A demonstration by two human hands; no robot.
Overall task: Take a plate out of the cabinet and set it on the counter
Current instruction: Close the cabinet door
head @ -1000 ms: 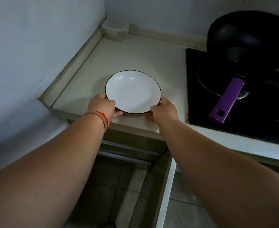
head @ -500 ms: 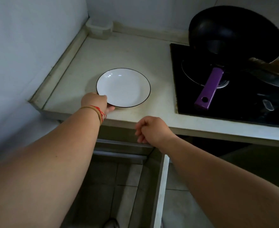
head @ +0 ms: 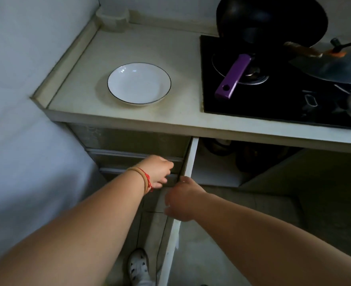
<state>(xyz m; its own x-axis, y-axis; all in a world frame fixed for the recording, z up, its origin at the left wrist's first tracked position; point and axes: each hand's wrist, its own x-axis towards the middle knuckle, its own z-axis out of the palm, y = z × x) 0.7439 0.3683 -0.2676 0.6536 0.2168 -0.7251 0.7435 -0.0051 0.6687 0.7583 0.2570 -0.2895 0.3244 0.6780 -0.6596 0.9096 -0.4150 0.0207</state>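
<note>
The white plate with a thin dark rim lies flat on the pale counter, left of the stove, and no hand touches it. Both hands are below the counter edge. My left hand, with a red and tan band at the wrist, hangs in front of the drawer fronts with its fingers curled in and nothing in them. My right hand rests on the top edge of the open white cabinet door, fingers wrapped over it.
A black cooktop sits to the right with a dark pan and its purple handle, a wok lid and a wok behind. Walls close the left and back. The open cabinet holds dark items. My shoe is on the floor.
Both hands have let go of the plate and dropped below the counter; the right went down first, then the left. The right hand now sits on the cabinet door edge. The view has tilted downward.
</note>
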